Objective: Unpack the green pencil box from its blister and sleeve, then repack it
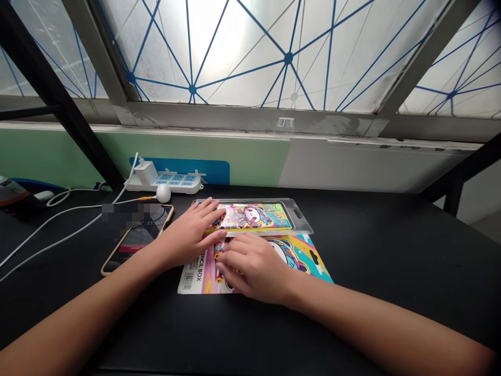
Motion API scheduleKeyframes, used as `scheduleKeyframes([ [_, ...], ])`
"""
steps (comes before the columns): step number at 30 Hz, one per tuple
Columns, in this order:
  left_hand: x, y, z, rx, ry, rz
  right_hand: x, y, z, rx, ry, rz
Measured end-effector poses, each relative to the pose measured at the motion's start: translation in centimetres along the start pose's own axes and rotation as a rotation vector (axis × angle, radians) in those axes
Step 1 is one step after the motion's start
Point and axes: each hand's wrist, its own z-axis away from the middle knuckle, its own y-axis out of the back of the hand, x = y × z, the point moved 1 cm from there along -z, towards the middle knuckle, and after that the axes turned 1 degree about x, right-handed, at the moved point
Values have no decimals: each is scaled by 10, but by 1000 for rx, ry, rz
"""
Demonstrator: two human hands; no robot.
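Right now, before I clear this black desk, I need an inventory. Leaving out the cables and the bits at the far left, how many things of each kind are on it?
Pencil box in clear shell: 1
Printed backing card: 1
Phone: 1
Power strip: 1
Charger plugged into the strip: 1
Total: 5

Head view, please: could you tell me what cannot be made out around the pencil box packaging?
Head view throughout.
Printed card: middle covered by the right hand; whether its fingers grip anything is hidden.
Pencil box pack: left end under the left hand.
Phone: top corner blurred by a masked patch.
Object at the left edge: cut off by the frame.
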Motion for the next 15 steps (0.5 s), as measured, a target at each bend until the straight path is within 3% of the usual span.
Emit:
scheduleKeyframes([
  [4, -2, 1, 3, -26, -55, -92, 48, 32, 6, 72, -175, 240],
  [9, -3, 1, 2, -50, 2, -100, 107, 52, 17, -57, -596, 236],
  [11, -3, 1, 2, -68, 30, -86, 116, 53, 19, -105, -647, 217],
  [15, -2, 2, 2, -81, 63, -72, 120, 54, 18, -172, -617, 186],
])
